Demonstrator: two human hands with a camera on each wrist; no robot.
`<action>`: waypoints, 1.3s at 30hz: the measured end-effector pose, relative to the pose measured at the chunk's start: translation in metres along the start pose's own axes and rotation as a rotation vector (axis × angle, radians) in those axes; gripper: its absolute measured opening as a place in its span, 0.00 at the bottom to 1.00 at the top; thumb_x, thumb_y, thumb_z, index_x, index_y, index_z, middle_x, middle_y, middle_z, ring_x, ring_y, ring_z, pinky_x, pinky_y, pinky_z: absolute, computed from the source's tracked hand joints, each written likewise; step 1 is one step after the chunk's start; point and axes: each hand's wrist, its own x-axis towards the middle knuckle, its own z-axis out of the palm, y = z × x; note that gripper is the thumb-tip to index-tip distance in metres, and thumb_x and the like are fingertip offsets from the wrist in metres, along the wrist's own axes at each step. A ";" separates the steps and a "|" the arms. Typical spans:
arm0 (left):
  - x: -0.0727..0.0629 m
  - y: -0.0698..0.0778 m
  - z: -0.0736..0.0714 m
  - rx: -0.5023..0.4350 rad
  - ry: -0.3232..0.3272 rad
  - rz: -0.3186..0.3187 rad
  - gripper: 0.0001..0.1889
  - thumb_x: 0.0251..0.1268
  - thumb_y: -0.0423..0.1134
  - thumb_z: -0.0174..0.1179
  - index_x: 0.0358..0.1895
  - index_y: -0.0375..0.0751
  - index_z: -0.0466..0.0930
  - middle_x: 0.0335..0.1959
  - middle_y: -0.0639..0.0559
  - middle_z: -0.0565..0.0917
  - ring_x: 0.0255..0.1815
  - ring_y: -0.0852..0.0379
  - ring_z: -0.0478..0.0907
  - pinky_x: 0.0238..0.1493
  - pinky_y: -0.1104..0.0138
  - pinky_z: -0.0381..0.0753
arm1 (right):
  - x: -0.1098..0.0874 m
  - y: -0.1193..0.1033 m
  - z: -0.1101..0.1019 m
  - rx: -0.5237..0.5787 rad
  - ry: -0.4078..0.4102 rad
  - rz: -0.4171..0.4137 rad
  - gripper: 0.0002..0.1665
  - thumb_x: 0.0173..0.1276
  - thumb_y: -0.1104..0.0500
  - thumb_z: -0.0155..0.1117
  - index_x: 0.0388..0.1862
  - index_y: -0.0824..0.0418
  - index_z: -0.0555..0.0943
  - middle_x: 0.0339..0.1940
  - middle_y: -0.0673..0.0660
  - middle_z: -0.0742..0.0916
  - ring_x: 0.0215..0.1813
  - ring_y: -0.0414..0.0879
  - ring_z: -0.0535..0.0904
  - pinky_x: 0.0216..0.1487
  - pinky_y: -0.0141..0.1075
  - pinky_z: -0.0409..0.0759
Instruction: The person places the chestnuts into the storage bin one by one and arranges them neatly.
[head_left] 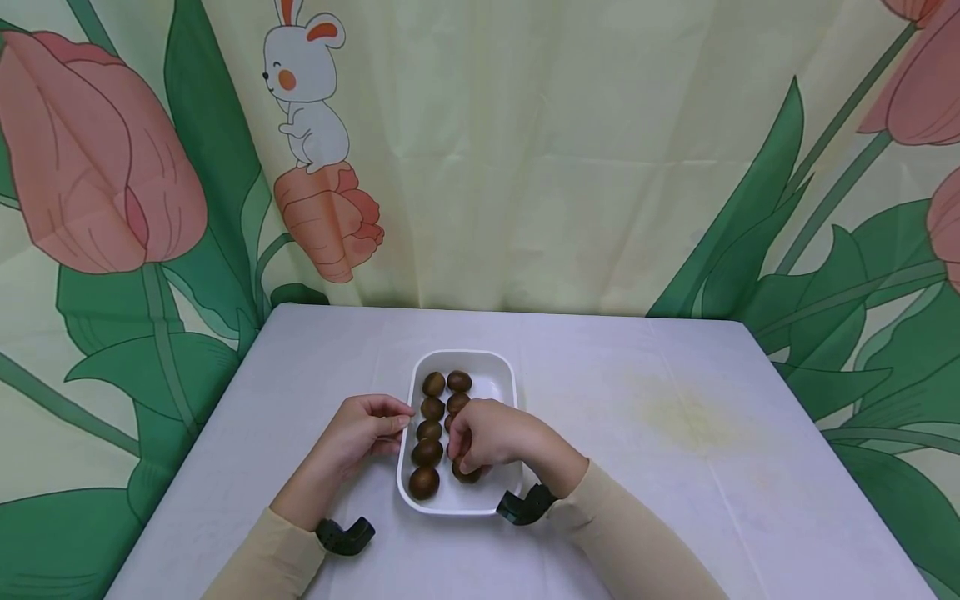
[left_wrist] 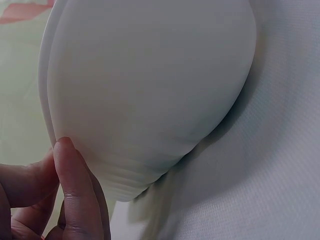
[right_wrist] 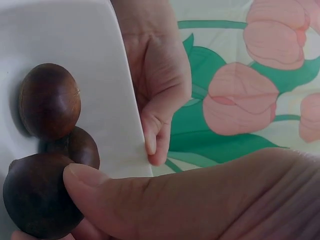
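A white tray (head_left: 497, 382) holds brown chestnuts (head_left: 427, 452) in two lengthwise rows, the left row fully visible. At the tray's left side, my left hand (head_left: 367, 429) pinches the rim; the left wrist view shows fingertips against the tray's outer wall (left_wrist: 150, 90). My right hand (head_left: 501, 435) reaches over the tray and pinches a chestnut (right_wrist: 42, 195) between thumb and fingers, at the near end of the right row. Beyond it in the right wrist view lie another chestnut (right_wrist: 51, 101) and one partly hidden behind the held one. The right hand covers part of the right row in the head view.
The tray stands on a table with a white cloth (head_left: 637, 517), which has a faint yellowish stain at the right. Behind hangs a curtain (head_left: 525, 167) printed with tulips and a rabbit. Each wrist wears a black device (head_left: 345, 537).
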 end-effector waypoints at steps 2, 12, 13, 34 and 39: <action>0.000 0.000 0.000 -0.001 0.002 0.001 0.12 0.71 0.26 0.66 0.54 0.23 0.85 0.32 0.51 0.87 0.23 0.61 0.82 0.29 0.70 0.89 | 0.001 -0.001 0.001 -0.011 0.001 -0.003 0.12 0.56 0.73 0.79 0.28 0.58 0.89 0.25 0.48 0.86 0.25 0.41 0.83 0.27 0.33 0.86; 0.000 0.000 0.000 0.000 -0.004 0.004 0.10 0.70 0.27 0.67 0.51 0.26 0.87 0.32 0.51 0.86 0.23 0.62 0.82 0.29 0.69 0.88 | 0.003 -0.003 0.006 -0.048 0.026 -0.025 0.12 0.55 0.74 0.78 0.26 0.58 0.89 0.21 0.45 0.86 0.25 0.37 0.79 0.26 0.28 0.80; 0.000 0.000 0.000 0.000 -0.004 0.004 0.10 0.70 0.27 0.67 0.51 0.26 0.87 0.32 0.51 0.86 0.23 0.62 0.82 0.29 0.69 0.88 | 0.003 -0.002 0.007 -0.051 0.031 -0.024 0.12 0.54 0.74 0.78 0.25 0.58 0.89 0.20 0.44 0.86 0.25 0.37 0.78 0.26 0.28 0.79; 0.000 -0.001 0.001 0.023 0.007 0.007 0.11 0.70 0.27 0.67 0.52 0.26 0.87 0.34 0.49 0.87 0.24 0.60 0.83 0.29 0.68 0.89 | -0.009 -0.006 -0.009 0.082 0.017 0.008 0.11 0.60 0.77 0.68 0.33 0.63 0.89 0.30 0.53 0.88 0.33 0.44 0.83 0.32 0.40 0.90; 0.001 -0.001 0.001 0.026 0.013 0.003 0.11 0.71 0.27 0.67 0.52 0.25 0.87 0.35 0.49 0.87 0.24 0.60 0.83 0.29 0.68 0.89 | -0.009 -0.003 -0.016 0.090 0.026 0.005 0.12 0.64 0.76 0.67 0.37 0.62 0.90 0.34 0.50 0.88 0.37 0.43 0.83 0.32 0.39 0.90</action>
